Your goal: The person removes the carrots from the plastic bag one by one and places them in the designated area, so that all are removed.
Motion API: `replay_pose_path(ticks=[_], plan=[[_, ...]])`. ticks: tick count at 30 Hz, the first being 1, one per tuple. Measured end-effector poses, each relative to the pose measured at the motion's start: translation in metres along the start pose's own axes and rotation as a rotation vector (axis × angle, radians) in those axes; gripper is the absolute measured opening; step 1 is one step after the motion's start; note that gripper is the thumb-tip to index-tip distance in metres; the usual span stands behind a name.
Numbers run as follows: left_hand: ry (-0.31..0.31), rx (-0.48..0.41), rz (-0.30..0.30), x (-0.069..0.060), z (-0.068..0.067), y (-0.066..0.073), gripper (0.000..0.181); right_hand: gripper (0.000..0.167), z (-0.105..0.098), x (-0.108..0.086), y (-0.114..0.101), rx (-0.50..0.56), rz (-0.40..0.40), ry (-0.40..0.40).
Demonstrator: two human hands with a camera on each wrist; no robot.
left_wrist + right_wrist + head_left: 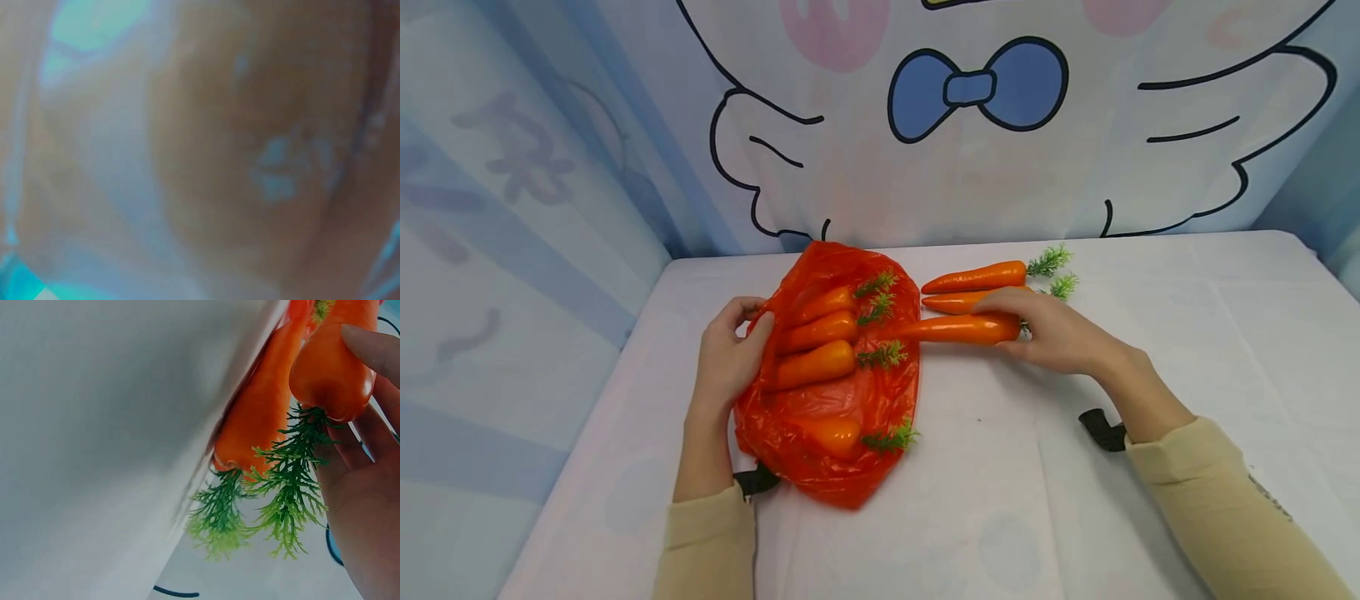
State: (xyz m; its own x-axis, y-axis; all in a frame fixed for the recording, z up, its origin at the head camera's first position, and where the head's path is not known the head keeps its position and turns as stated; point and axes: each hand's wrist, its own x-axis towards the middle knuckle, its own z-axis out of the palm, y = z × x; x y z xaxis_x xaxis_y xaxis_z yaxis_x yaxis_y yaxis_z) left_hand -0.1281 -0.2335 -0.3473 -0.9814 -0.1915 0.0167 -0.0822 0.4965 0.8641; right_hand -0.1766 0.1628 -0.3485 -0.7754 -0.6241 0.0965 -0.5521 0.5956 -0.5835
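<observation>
In the head view my left hand (730,354) pinches the left edge of a red plastic bag (842,492), with several carrots (816,365) with green tops lying on or in it. My right hand (1063,333) grips a carrot (962,328) near its thick end, its thin tip reaching over the bag's right side. Two more carrots (981,276) lie behind it on the table. In the right wrist view my hand (369,487) holds the carrot (331,369) between thumb and fingers, another carrot (256,419) beside it. The left wrist view is blurred and filled by film-like material.
A white cloth covers the table (985,500). Behind stands a curtain (970,183) printed with a blue bow, and a pale blue curtain (512,250) hangs at the left.
</observation>
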Motion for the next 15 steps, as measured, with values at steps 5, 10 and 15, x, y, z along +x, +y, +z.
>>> replay_pose_path(ticks=[5,10,15], plan=[[0.002,0.003,0.007,0.0,0.0,0.0,0.033,0.044,-0.004,-0.004,0.006,-0.014,0.036,0.001],[0.002,-0.001,0.015,0.001,0.0,0.0,0.033,0.044,-0.006,-0.007,0.011,-0.032,0.058,-0.009],[0.006,-0.001,0.014,0.001,-0.001,-0.001,0.031,0.044,-0.006,-0.008,0.013,-0.039,0.061,-0.032]])
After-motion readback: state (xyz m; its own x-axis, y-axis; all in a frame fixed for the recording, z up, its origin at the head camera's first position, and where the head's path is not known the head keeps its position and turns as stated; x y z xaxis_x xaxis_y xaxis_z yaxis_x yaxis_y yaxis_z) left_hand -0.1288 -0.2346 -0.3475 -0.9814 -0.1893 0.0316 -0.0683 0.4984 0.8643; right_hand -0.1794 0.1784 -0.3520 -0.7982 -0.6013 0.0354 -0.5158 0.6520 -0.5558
